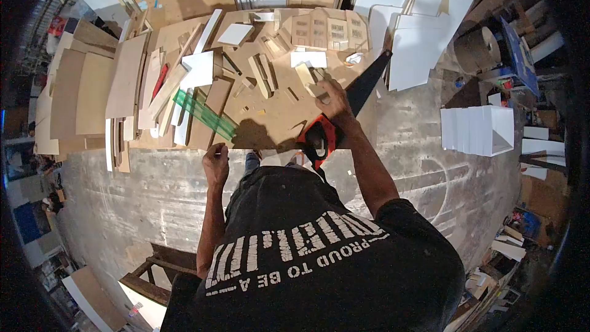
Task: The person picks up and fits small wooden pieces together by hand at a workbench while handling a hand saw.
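On the cluttered worktable (276, 129), my right hand (335, 101) is at a small light wood block (305, 76), fingers closed around its near end. Just below and beside that hand lies a handsaw with a red and black handle (319, 137) and a dark blade (370, 80) pointing to the upper right. My left hand (216, 161) is at the table's front edge, fingers curled together; whether anything small is between them is hidden. A green translucent strip (204, 114) lies just above it, over wood pieces.
Wood strips (262, 75), a white board piece (198, 69) and a small house-front model (329, 29) lie on the table. Large panels (128, 77) lean at the left. White boxes (477, 130) stand on the floor at the right.
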{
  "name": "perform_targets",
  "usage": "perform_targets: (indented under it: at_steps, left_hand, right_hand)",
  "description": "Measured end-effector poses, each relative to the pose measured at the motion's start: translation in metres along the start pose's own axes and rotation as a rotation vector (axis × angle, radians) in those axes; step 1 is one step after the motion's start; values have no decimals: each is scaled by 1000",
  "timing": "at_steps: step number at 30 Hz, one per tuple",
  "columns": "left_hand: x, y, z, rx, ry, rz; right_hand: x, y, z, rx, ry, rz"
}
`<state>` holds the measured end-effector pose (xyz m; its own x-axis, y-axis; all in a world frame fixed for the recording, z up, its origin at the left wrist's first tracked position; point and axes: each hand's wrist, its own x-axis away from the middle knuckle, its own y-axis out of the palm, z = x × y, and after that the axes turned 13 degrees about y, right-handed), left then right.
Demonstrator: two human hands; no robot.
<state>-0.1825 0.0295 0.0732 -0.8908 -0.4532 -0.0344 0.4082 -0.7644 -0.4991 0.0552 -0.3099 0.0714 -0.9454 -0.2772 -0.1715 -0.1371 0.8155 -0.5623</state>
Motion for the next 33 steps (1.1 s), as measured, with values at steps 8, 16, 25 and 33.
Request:
perform_targets:
  at_steps: [8,16,25,33]
  left_hand:
    - [-7,17,24,111,-7,-66]
    - [-27,39,57,258,-68,-305]
    - [-49,86,98,771,-318,-438]
    - [-55,103,97,1005,-410,-469]
  right_hand:
    - [-18,18,-19,-543,326,-94]
    - [14,22,-27,-569,396,-324]
    - [73,22,-74,-418,519,-416]
    - [100,1,-55,-763,679,-354]
